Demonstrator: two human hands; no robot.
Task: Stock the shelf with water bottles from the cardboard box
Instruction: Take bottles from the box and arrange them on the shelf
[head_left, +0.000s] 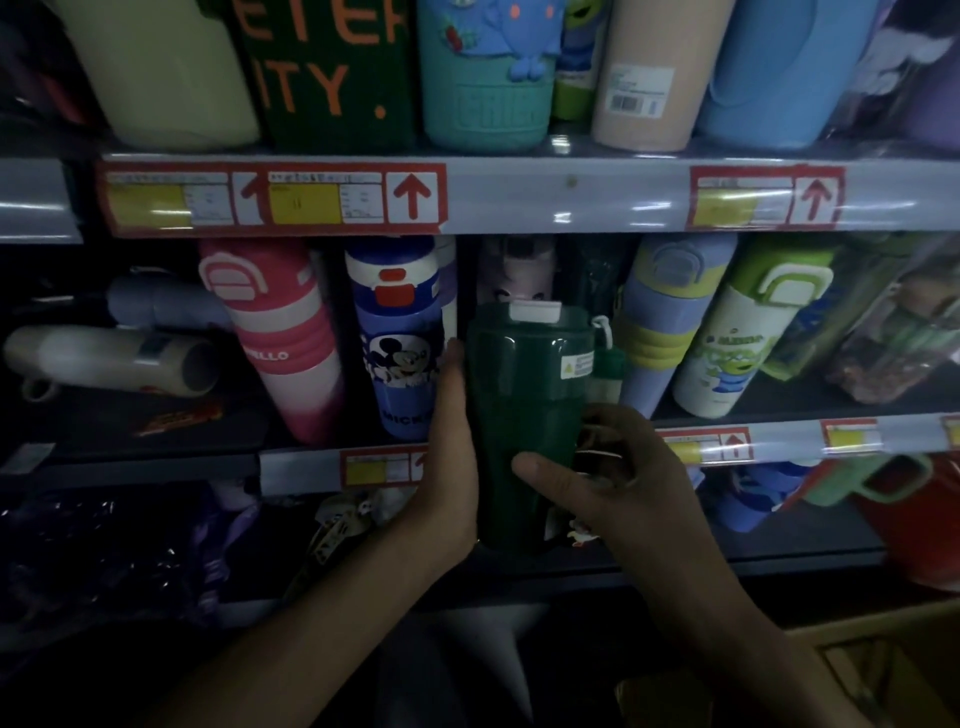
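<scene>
A dark green bottle (524, 395) with a white lid tab stands upright in front of the middle shelf (311, 470), between both my hands. My left hand (452, 447) lies along its left side with fingers wrapped behind it. My right hand (597, 478) grips its lower right side, thumb across the front. The bottle's top reaches the gap between a blue Mickey bottle (402, 338) and a purple-and-yellow bottle (665, 317). A corner of the cardboard box (878, 670) shows at the bottom right.
The middle shelf also holds a pink striped bottle (280, 338), a white and green alien bottle (737, 338) and a cream bottle lying on its side (114, 358). The upper shelf (566, 192) carries large tumblers. More goods fill the lower shelf (810, 551).
</scene>
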